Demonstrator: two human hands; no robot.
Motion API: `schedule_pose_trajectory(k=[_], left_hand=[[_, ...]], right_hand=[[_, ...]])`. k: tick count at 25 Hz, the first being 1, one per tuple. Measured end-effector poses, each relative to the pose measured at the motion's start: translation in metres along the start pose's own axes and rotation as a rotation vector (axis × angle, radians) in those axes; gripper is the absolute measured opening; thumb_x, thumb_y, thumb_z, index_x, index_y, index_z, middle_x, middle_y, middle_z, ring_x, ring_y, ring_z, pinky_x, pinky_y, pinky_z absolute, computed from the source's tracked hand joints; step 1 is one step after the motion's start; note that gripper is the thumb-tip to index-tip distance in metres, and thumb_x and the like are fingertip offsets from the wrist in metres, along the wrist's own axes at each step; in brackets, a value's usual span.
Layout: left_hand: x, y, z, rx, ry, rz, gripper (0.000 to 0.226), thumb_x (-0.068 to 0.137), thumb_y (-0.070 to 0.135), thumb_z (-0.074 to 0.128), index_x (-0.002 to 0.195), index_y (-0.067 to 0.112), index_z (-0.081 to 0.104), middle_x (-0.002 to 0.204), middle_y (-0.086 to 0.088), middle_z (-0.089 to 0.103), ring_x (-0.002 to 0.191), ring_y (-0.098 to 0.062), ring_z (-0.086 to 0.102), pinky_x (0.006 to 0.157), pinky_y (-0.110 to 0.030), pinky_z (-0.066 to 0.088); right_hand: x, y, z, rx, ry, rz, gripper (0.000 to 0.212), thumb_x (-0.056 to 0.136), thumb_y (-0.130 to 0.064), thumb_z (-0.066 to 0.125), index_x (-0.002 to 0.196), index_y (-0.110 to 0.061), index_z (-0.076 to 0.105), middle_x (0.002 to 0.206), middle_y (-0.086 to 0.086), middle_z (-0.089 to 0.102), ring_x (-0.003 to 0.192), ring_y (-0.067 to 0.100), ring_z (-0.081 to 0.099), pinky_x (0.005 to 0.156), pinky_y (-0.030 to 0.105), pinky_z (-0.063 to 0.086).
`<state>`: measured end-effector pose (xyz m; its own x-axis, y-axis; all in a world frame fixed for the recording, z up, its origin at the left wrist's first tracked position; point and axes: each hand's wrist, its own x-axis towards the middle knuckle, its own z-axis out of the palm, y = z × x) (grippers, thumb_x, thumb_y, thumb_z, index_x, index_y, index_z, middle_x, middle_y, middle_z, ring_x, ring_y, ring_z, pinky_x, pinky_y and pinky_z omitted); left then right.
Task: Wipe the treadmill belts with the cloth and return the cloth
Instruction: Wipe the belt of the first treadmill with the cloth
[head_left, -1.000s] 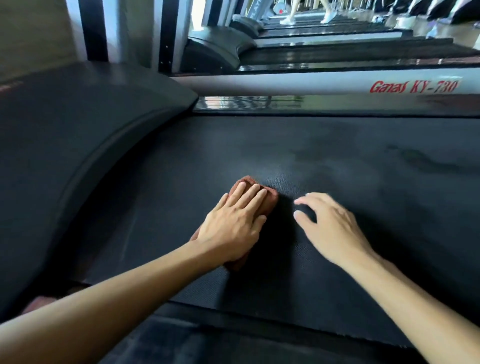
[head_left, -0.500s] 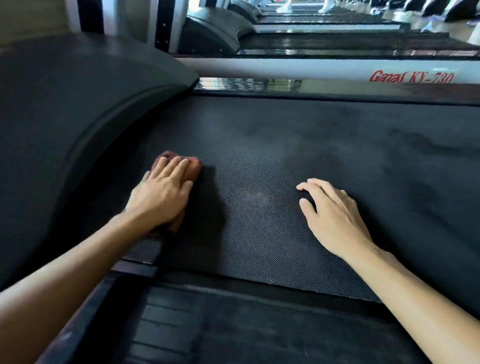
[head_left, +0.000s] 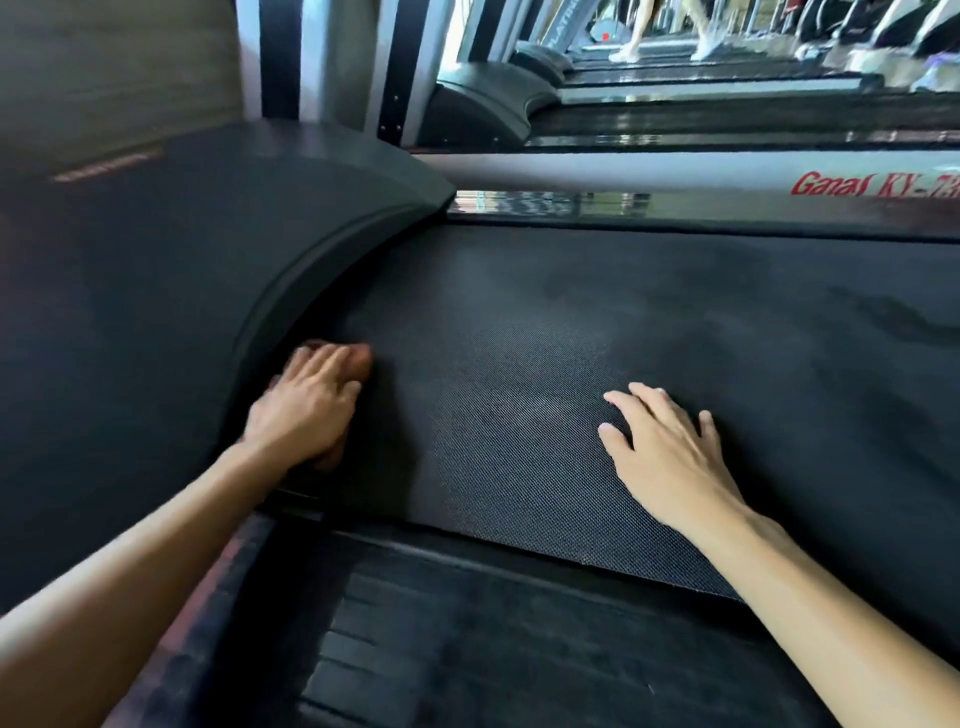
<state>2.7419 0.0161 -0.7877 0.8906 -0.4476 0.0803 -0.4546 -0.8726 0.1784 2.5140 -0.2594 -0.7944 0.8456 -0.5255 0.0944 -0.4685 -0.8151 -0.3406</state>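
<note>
Along the near edge of the belt (head_left: 519, 426) runs a dark ribbed rail (head_left: 467, 623), and both forearms cross it to reach the belt. The left hand (head_left: 304, 410) lies at the belt's left end, its fingers (head_left: 332, 364) straight and close together, pressing flat on the reddish cloth (head_left: 363, 358). Only a little cloth shows past the fingertips and under the palm, and it is blurred. The right hand (head_left: 672, 457) rests bare on the middle of the belt, well apart from the cloth, fingers (head_left: 647, 402) spread and flat, holding nothing, probably as a brace. At that left end the belt slips under a curved hood (head_left: 182, 312), and the cloth is touching its lip or just beside it; I cannot tell which. That gap looks like the main risk: a stroke pushed further could drive the cloth under the lip, where it might snag or bunch, or the fingertips could jam against the edge. Since nothing grips the cloth, a fast pull could also leave it behind. The belt might roll under the leaning right hand and throw the wipe off. Dull smudges (head_left: 883, 317) on the belt's far side seem unwiped and could be missed. Beyond the belt's far edge sits a grey rail (head_left: 675, 171) with red lettering, then more treadmills, one with a person's legs (head_left: 631, 31) on it
</note>
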Motion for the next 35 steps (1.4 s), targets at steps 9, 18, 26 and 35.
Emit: schedule_pose_trajectory(k=[9, 18, 26, 35], left_hand=[[-0.037, 0.095, 0.008, -0.017, 0.062, 0.307, 0.054, 0.096, 0.041, 0.042, 0.147, 0.033, 0.024, 0.156, 0.011, 0.022, 0.145, -0.014, 0.02, 0.115, -0.041, 0.027], [-0.012, 0.051, -0.004, 0.025, -0.027, 0.1, 0.071, 0.092, 0.058, 0.026, 0.152, 0.02, 0.021, 0.162, 0.004, 0.008, 0.149, -0.017, 0.002, 0.119, -0.041, 0.015], [0.047, 0.016, -0.014, 0.03, -0.052, 0.05, 0.06, 0.1, 0.041, 0.034, 0.153, 0.021, 0.017, 0.162, 0.006, 0.009, 0.149, -0.016, 0.003, 0.119, -0.043, 0.017], [0.017, 0.046, -0.001, 0.021, -0.05, 0.275, 0.061, 0.101, 0.043, 0.032, 0.155, 0.026, 0.009, 0.161, 0.013, -0.001, 0.148, -0.01, -0.007, 0.121, -0.037, 0.008]], right_hand=[[-0.004, 0.0, 0.002, -0.098, -0.033, -0.016, 0.05, 0.102, -0.046, 0.025, 0.151, -0.033, 0.023, 0.162, -0.006, 0.012, 0.15, 0.017, 0.007, 0.119, 0.05, 0.005], [0.001, -0.001, -0.003, -0.126, 0.008, -0.006, 0.049, 0.1, -0.049, 0.033, 0.147, -0.035, 0.032, 0.159, -0.007, 0.022, 0.146, 0.016, 0.018, 0.119, 0.045, 0.009], [0.029, -0.015, -0.012, -0.103, -0.087, -0.161, 0.05, 0.101, -0.047, 0.036, 0.148, -0.03, 0.034, 0.156, -0.007, 0.027, 0.142, 0.015, 0.027, 0.115, 0.036, 0.021], [0.051, -0.012, -0.018, -0.179, -0.052, -0.236, 0.035, 0.099, -0.052, 0.035, 0.128, -0.036, 0.047, 0.129, -0.013, 0.042, 0.117, 0.013, 0.04, 0.1, 0.033, 0.037]])
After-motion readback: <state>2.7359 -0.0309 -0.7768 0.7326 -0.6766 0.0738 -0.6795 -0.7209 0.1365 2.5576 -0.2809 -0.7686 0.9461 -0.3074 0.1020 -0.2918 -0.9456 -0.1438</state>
